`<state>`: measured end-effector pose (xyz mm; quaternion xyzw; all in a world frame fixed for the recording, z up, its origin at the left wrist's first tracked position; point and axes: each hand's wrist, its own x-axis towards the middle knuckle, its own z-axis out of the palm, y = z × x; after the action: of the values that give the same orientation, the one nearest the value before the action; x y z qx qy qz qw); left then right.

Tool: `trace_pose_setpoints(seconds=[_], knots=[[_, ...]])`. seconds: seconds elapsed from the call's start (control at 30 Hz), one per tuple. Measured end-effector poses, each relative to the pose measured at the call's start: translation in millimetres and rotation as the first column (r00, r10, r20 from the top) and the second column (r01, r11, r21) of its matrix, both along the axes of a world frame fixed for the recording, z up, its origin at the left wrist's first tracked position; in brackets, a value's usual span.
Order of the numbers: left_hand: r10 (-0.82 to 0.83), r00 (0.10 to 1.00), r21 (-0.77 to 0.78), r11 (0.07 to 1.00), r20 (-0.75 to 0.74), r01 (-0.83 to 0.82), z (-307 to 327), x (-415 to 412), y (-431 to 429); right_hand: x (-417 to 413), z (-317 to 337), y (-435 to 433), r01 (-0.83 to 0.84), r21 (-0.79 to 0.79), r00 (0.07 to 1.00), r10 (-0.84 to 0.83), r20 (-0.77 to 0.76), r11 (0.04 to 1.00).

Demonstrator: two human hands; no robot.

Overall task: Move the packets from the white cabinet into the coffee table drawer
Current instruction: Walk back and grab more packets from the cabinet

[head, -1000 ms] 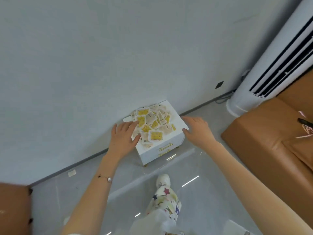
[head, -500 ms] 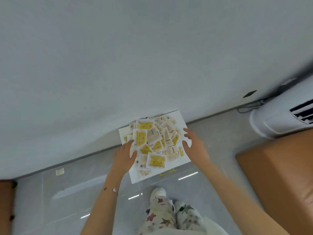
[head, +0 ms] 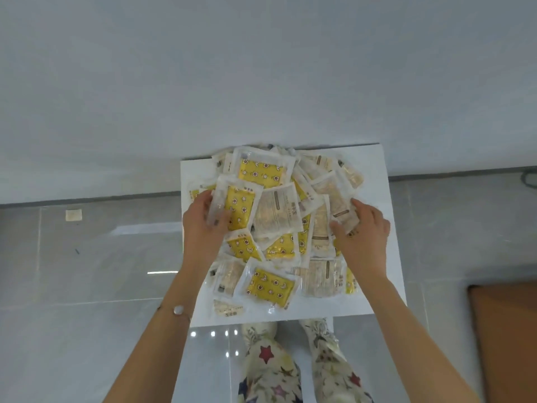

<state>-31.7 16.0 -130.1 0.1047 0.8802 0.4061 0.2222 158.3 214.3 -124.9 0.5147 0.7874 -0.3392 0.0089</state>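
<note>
Now both hands are in the heap: the left hand [head: 203, 228] pinches a yellow star-print packet [head: 240, 209] by its clear edge, thumb on top, at the left of the pile of packets [head: 279, 225], and the right hand [head: 364, 232] curls thumb and fingers round a pale packet [head: 340, 203] on the right flank. The pile sits on top of the white cabinet [head: 376, 181], crowding the back edge against the wall [head: 261, 77] and spilling to the left edge; a bare white strip runs down the right side and along the front. Patterned trouser legs [head: 270, 370] stand just at that front edge. Open grey floor [head: 87, 257] lies left, and a brown furniture corner [head: 507, 330] sits well apart at right.
</note>
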Motion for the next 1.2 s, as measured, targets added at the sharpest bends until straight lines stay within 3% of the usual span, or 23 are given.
trace_pose_setpoints(seconds=[0.17,0.27,0.47,0.63,0.77,0.87,0.93,1.07,1.2], knots=[[-0.049,0.999,-0.311,0.949,0.003,0.047,-18,4,8,-11,-7,8,0.128,-0.162,0.985,-0.144,-0.094,0.978],[0.053,0.998,-0.214,0.976,0.042,-0.043,-19,6,12,-13,-2,13,0.207,-0.271,0.958,-0.251,-0.137,0.94],[0.035,0.997,-0.07,0.997,0.07,-0.03,-4,6,18,-5,5,23,0.261,-0.318,0.928,-0.328,-0.177,0.911],[-0.179,0.983,-0.05,0.982,0.05,0.182,-3,8,20,-4,13,19,0.152,-0.266,0.974,-0.19,-0.121,0.952],[-0.322,0.944,-0.123,0.942,-0.073,0.312,-2,13,32,-11,9,7,-0.054,-0.069,0.984,0.065,0.165,0.996],[-0.348,0.932,-0.162,0.93,-0.102,0.329,-1,16,33,-12,3,-2,-0.128,-0.007,0.972,0.127,0.198,0.992],[-0.394,0.913,-0.189,0.909,-0.104,0.371,-1,16,33,-13,-2,1,-0.092,-0.027,0.984,0.095,0.154,0.995],[-0.475,0.876,-0.208,0.868,-0.083,0.451,4,11,40,-8,-6,20,-0.01,-0.24,1.0,0.009,-0.005,0.971],[-0.478,0.877,-0.189,0.867,-0.055,0.46,10,11,44,1,5,24,0.063,-0.286,0.976,-0.119,-0.183,0.956]])
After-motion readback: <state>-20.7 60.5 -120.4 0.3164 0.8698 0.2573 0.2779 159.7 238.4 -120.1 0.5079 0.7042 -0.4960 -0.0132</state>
